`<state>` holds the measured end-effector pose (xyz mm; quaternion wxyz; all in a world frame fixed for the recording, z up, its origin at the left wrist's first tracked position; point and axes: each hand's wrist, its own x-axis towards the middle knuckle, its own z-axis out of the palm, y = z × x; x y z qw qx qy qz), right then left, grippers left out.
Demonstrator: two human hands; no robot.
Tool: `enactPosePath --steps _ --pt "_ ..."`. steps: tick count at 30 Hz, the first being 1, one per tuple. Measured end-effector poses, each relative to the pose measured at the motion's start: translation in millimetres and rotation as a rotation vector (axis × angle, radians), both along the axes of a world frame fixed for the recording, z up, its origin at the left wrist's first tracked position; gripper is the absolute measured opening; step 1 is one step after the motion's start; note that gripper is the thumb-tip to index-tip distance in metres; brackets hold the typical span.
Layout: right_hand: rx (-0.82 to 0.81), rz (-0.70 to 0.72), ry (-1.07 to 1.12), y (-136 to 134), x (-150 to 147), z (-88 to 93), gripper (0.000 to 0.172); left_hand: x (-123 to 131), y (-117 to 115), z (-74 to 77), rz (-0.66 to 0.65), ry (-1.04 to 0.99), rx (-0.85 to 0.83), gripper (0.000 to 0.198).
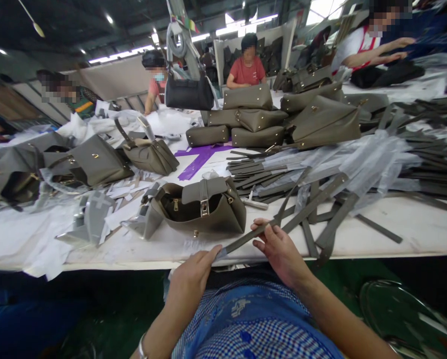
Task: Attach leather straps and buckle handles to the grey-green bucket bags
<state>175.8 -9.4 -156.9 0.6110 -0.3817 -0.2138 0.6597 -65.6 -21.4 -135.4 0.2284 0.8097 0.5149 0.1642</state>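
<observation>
An olive-grey strap (pixel 241 241) runs between my two hands at the front edge of the table. Its near end, with a bit of clear wrap, is pinched by my left hand (pixel 194 273). Further along, my right hand (pixel 277 247) has its thumb and fingers closed around the strap. Just beyond stands an open olive-grey handbag (pixel 223 215) with a flap and a gold-coloured clasp. A small tool with a pale handle (pixel 256 203) lies to the right of that bag.
Many loose straps (pixel 260 172), some in plastic, cover the right side. Stacked bags (pixel 258 117) stand behind, more bags (pixel 96 162) at the left. Purple strips (pixel 199 162) lie mid-table. Several people sit around the table. A round stool (pixel 385 284) is at the lower right.
</observation>
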Motion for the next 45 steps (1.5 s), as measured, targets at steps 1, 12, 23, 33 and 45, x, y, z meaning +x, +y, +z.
enactPosePath --steps 1,12,23,33,45 --pt "0.023 0.010 -0.041 -2.7 -0.1 -0.2 0.026 -3.4 -1.0 -3.0 0.002 0.057 0.129 0.044" --pt "-0.023 0.018 -0.211 -5.4 4.8 -9.5 0.027 -12.6 -5.9 -10.2 -0.022 0.115 0.360 0.049" --pt "-0.116 0.010 -0.165 -5.7 6.8 -8.8 0.030 -6.7 -1.8 -1.1 0.155 -0.208 -0.225 0.038" --pt "-0.151 0.042 -0.130 -9.4 4.6 -23.5 0.028 -7.7 9.7 -11.2 0.246 -0.292 -0.398 0.029" --pt "-0.160 0.068 -0.147 -5.6 9.7 -36.8 0.028 -3.6 20.2 -27.5 0.282 -0.322 -0.382 0.030"
